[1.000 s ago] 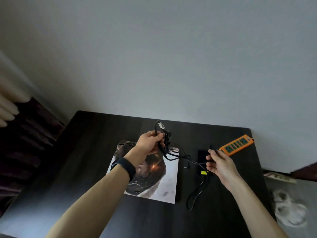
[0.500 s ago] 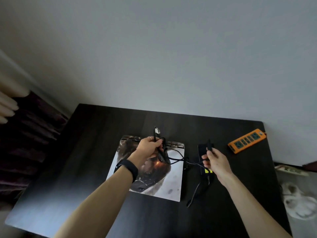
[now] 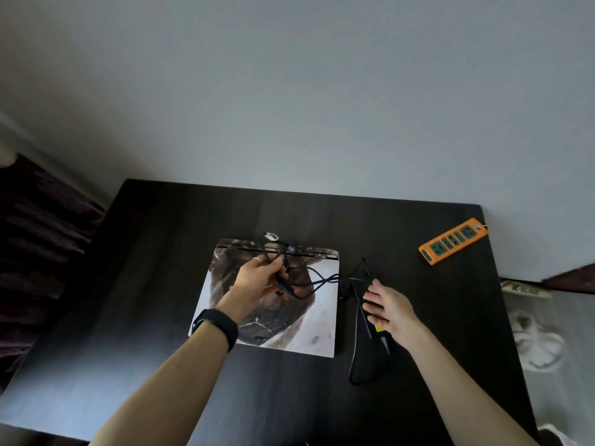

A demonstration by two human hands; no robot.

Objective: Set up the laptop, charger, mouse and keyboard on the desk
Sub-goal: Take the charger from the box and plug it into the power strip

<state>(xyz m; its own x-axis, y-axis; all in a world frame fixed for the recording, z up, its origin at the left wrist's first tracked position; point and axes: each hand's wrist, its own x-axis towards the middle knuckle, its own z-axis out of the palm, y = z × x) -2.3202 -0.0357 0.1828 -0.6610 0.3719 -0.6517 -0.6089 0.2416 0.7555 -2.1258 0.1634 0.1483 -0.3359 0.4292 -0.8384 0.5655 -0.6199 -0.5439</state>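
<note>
The charger cable (image 3: 291,273) is bunched in the left hand (image 3: 257,280), whose fingers curl round the tangle above the closed laptop (image 3: 289,326). Right of that grip, the right hand (image 3: 388,309) lies with fingers spread over the charger brick (image 3: 360,292), seemingly touching it. The step looks like untangling. Next, the plug must reach the power strip (image 3: 452,241), farther right on the desk (image 3: 154,284).

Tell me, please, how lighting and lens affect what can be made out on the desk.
Head view: dim, with a pale sheen across the near-left desk; the black charger brick and cable by the right hand nearly merge with the dark top; the wide lens skews the desk edges; laptop lid and orange power strip read clearly.
</note>
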